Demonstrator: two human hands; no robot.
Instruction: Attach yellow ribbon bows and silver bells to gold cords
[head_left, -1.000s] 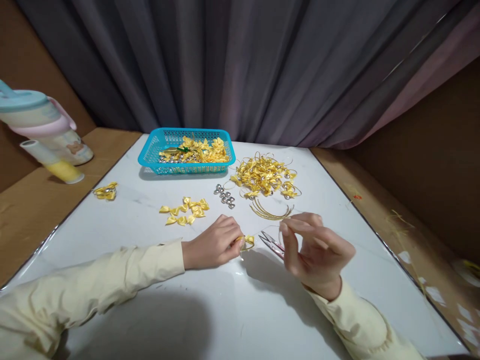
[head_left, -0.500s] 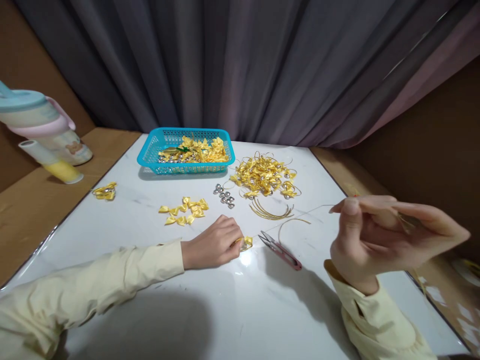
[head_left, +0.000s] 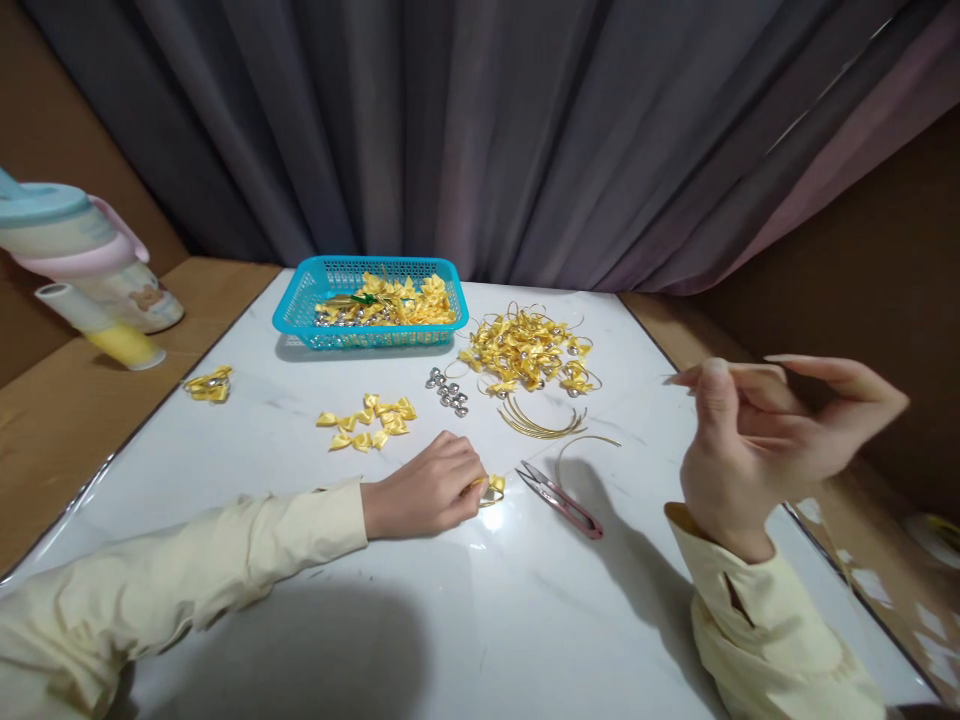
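My left hand rests on the white table, fingers pinched on a small yellow ribbon bow. My right hand is raised off the table at the right, thumb and forefinger pinched together; what they hold is too thin to make out. Pink-handled thread snips lie between the two hands. A loose gold wire loop lies just beyond the snips.
A blue basket of yellow bows and silver bells stands at the back. A pile of finished bows, loose silver bells, gold wires and several plain bows lie mid-table. A pastel bottle is at left.
My right hand pulled away from the bow, rising up and to the right, then drew slightly back. The left hand stayed pinched on the bow.
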